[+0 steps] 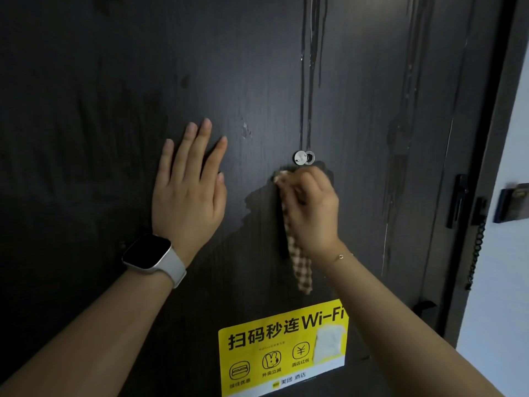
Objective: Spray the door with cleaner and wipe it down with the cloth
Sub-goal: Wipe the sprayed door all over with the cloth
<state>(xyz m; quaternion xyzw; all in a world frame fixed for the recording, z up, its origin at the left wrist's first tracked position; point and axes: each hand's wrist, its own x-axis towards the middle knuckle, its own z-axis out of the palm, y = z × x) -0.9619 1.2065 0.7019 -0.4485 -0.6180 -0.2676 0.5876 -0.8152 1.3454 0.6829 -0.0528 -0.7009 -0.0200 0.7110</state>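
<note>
A dark wood-grain door (114, 81) fills the view, streaked with wet runs of cleaner down its upper right. My left hand (190, 193) lies flat and open against the door, a white smartwatch on its wrist. My right hand (310, 209) is closed on a beige checked cloth (299, 259) and presses it to the door just below the silver peephole (304, 157). The cloth's loose end hangs down under the hand. No spray bottle is visible.
A yellow Wi-Fi sticker (272, 351) is stuck low on the door. A black latch and coiled door chain (475, 242) sit at the door's right edge by the frame. A dark wall panel (512, 204) is mounted on the white wall at far right.
</note>
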